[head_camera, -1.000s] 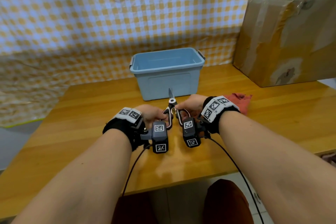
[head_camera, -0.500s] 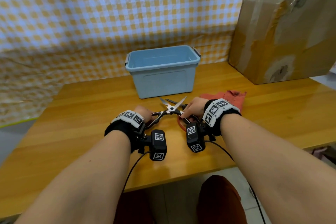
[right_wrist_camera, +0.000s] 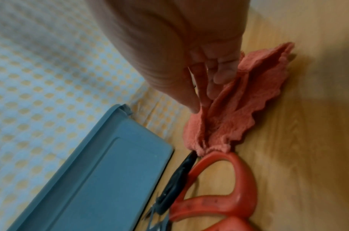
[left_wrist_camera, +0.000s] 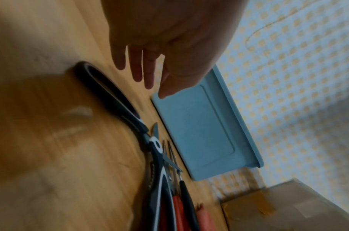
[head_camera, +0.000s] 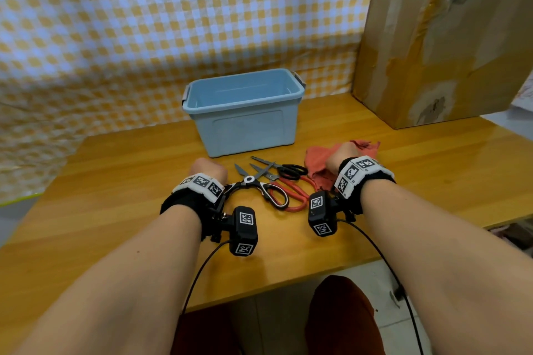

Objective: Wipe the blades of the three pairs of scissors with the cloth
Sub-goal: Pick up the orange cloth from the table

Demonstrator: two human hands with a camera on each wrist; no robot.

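Note:
Three pairs of scissors lie on the wooden table before the bin. The black-and-white kitchen scissors lie with blades spread, the red-handled scissors and the small black-handled scissors beside them. My left hand hovers by the kitchen scissors' left handle. In the left wrist view my left hand has its fingers straight and holds nothing. My right hand is on the red cloth. The right wrist view shows my right hand pinching a fold of the red cloth.
A light blue plastic bin stands just behind the scissors. A large cardboard box sits at the back right of the table. A checked cloth hangs as a backdrop. The table's near edge runs under my forearms.
Both hands held the kitchen scissors upright, then spread them. Now they lie on the table; the left hand has let go, and the right has moved right onto the cloth.

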